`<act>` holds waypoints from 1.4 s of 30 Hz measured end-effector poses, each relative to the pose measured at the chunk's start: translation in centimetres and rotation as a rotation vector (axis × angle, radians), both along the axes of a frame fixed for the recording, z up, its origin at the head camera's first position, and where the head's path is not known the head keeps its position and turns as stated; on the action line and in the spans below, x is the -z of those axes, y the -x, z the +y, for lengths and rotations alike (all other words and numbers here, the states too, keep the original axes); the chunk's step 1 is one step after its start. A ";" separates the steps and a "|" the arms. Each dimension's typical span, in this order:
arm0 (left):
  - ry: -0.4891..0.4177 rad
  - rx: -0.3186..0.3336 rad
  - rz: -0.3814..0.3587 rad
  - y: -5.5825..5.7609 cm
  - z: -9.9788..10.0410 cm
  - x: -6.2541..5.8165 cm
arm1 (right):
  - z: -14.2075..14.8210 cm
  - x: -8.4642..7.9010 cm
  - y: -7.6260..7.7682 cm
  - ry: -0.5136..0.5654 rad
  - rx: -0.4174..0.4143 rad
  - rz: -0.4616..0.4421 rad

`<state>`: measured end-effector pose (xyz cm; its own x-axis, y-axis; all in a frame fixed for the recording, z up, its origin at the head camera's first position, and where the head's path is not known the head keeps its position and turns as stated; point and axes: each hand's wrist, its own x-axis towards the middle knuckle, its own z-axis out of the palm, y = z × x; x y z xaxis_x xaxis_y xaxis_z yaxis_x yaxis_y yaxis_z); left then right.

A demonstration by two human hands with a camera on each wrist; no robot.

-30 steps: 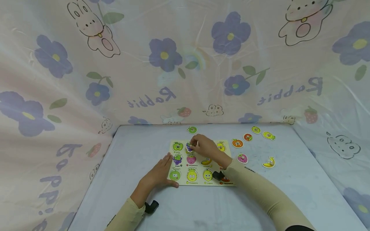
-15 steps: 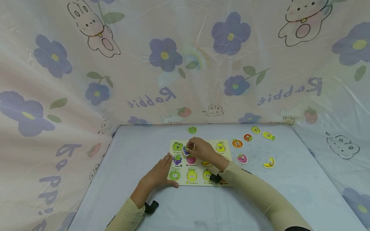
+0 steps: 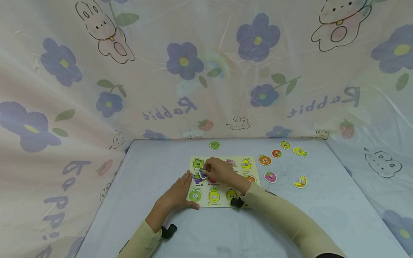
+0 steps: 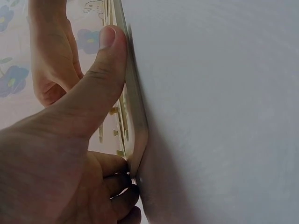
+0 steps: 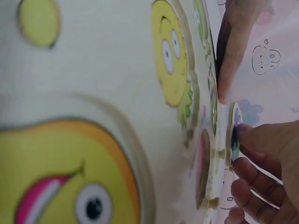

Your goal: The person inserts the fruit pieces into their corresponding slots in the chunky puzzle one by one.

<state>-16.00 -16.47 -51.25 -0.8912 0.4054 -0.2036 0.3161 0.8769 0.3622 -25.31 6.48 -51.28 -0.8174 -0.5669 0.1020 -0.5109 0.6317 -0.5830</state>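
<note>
A pale wooden fruit puzzle board (image 3: 204, 189) lies on the white table. My right hand (image 3: 224, 172) pinches a grape puzzle piece (image 3: 202, 173) with thumb and finger. In the head view that piece overlaps the upper part of the printed grape recess (image 3: 196, 179); in the right wrist view the piece (image 5: 233, 135) stands tilted, close over the board's face. My left hand (image 3: 175, 193) rests against the board's left side, fingers stretched along the edge. Its thumb (image 4: 112, 51) presses on the front edge in the left wrist view. My right hand covers part of the middle row.
Loose pieces lie right of the board: an orange (image 3: 265, 160), a strawberry (image 3: 270, 176), a banana (image 3: 300, 181), a pineapple (image 3: 300, 151) and others. A round green piece (image 3: 214, 145) lies behind it. Patterned fabric (image 3: 219, 89) rises at the table's back edge.
My right hand has carried the grape piece left and toward me, from the top row to the grape recess. My left hand stays in place.
</note>
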 end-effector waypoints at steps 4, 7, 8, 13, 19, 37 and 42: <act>-0.005 0.005 -0.001 0.0 -0.1 0.1 | -0.4 0.0 -0.1 -0.028 0.002 -0.019; -0.010 0.007 0.000 0.0 -0.1 0.2 | -0.7 0.1 -0.2 -0.037 -0.004 -0.025; -0.009 0.008 0.000 0.0 -0.1 0.2 | -0.8 0.1 -0.3 -0.037 -0.007 -0.021; -0.015 0.004 0.001 0.0 -0.1 0.1 | -1.3 0.0 -0.6 -0.063 -0.012 0.005; -0.004 0.008 0.001 0.1 -0.2 0.3 | -1.8 0.1 -0.6 -0.081 -0.022 0.001; -0.013 0.005 0.004 0.2 -0.1 0.4 | -2.5 0.4 -0.4 -0.112 -0.036 -0.011; -0.023 0.011 0.002 0.2 -0.2 0.4 | -2.7 0.6 -0.2 -0.128 -0.041 -0.005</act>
